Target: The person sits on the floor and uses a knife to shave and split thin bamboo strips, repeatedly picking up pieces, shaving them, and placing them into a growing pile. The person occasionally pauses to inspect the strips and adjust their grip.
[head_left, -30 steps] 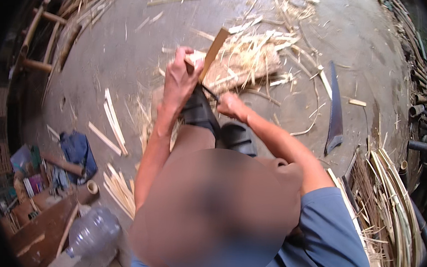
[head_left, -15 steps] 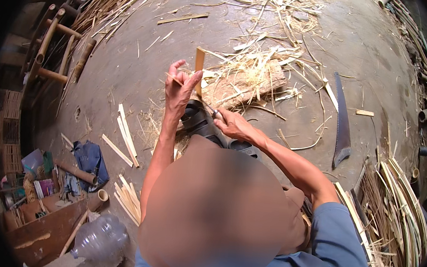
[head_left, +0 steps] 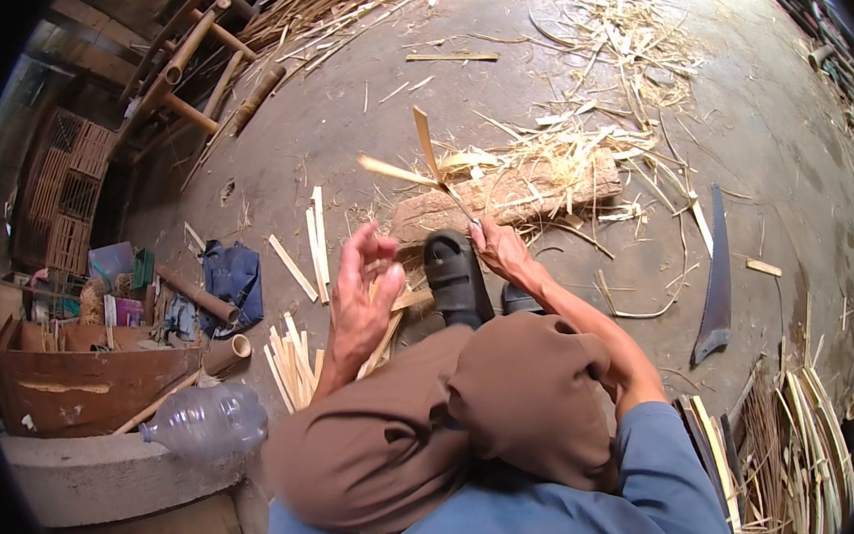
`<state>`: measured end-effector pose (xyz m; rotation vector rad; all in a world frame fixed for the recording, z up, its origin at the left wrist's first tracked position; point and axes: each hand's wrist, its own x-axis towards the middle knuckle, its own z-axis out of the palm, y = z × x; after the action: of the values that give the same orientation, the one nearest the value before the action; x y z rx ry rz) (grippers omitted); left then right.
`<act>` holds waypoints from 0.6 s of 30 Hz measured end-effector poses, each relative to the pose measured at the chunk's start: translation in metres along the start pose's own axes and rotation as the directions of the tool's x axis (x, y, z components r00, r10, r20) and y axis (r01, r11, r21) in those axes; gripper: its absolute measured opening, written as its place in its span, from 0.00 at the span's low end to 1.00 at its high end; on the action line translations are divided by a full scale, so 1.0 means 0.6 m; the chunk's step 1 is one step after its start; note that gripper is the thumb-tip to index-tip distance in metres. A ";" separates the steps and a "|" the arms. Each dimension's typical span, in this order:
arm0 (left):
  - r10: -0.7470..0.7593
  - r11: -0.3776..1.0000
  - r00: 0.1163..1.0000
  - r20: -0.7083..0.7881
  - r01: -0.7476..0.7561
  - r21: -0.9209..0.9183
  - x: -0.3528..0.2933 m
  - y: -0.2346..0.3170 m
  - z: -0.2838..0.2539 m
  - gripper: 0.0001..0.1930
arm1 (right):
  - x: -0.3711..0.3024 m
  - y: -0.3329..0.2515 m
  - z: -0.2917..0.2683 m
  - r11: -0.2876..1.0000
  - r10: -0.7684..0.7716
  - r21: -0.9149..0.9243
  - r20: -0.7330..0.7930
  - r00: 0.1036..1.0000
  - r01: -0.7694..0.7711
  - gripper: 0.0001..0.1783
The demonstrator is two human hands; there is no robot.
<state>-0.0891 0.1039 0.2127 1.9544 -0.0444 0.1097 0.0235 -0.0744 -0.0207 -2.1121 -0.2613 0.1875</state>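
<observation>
2 hands (head_left: 361, 302) (head_left: 499, 249), 1 saw (head_left: 719, 275), 1 btl (head_left: 212, 417)

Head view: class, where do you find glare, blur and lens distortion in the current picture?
In the head view, glare whitens the far floor and glints on the clear bottle; in the head view, the left-pointing pale strip looks motion-blurred and the left hand slightly soft; the head view's fisheye lens bends the surroundings toward a black rim.
</observation>
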 end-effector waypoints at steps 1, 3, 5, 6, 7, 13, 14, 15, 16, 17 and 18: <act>-0.035 0.999 0.999 0.019 0.035 0.001 -0.024 0.011 -0.009 0.32 | 0.002 -0.025 -0.009 0.998 -0.052 0.021 -0.014 0.999 0.053 0.18; -0.066 0.998 0.997 0.050 0.067 -0.022 -0.055 0.017 -0.016 0.30 | -0.008 -0.043 -0.022 0.992 -0.113 0.056 -0.068 0.991 0.117 0.18; -0.063 0.996 0.996 0.061 0.066 -0.054 -0.080 0.024 -0.014 0.28 | -0.026 -0.011 -0.005 0.988 -0.118 0.091 -0.057 0.991 0.123 0.18; -0.068 0.997 0.994 0.083 0.071 -0.032 -0.084 0.015 -0.008 0.28 | -0.039 0.017 -0.011 0.999 0.003 -0.032 0.022 1.000 -0.003 0.18; -0.060 0.998 0.992 0.109 0.061 0.001 -0.079 0.011 -0.002 0.28 | -0.038 0.051 -0.010 0.992 0.058 -0.119 0.063 0.996 -0.050 0.19; -0.307 0.942 0.950 -0.056 0.296 -0.156 -0.016 -0.170 0.016 0.42 | -0.038 0.053 0.027 0.986 0.079 -0.155 0.067 0.995 -0.068 0.18; -0.265 0.955 0.951 -0.162 0.234 -0.184 -0.003 -0.181 0.022 0.47 | -0.040 0.036 0.029 0.980 0.085 -0.185 0.092 0.992 -0.067 0.18; -0.223 0.963 0.939 -0.262 0.170 -0.210 0.014 -0.190 0.036 0.53 | -0.042 0.018 0.026 0.991 -0.005 -0.137 0.057 0.998 0.013 0.17; -0.194 0.969 0.908 -0.373 0.118 -0.216 0.021 -0.196 0.039 0.58 | -0.049 -0.004 0.030 0.992 -0.095 -0.075 0.035 0.995 0.097 0.17; -0.052 0.986 0.906 -0.421 -0.021 -0.167 0.044 -0.205 0.032 0.64 | -0.041 -0.023 0.027 0.991 -0.109 -0.075 0.060 0.992 0.113 0.16; -0.011 0.964 0.917 -0.398 -0.097 -0.249 0.077 -0.232 0.050 0.66 | -0.042 -0.004 0.021 0.986 -0.125 -0.104 0.023 0.992 0.127 0.16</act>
<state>-0.0299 0.1296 0.0779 1.6320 0.1585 0.5045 -0.0043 -0.0696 -0.0246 -2.1905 -0.4213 0.1184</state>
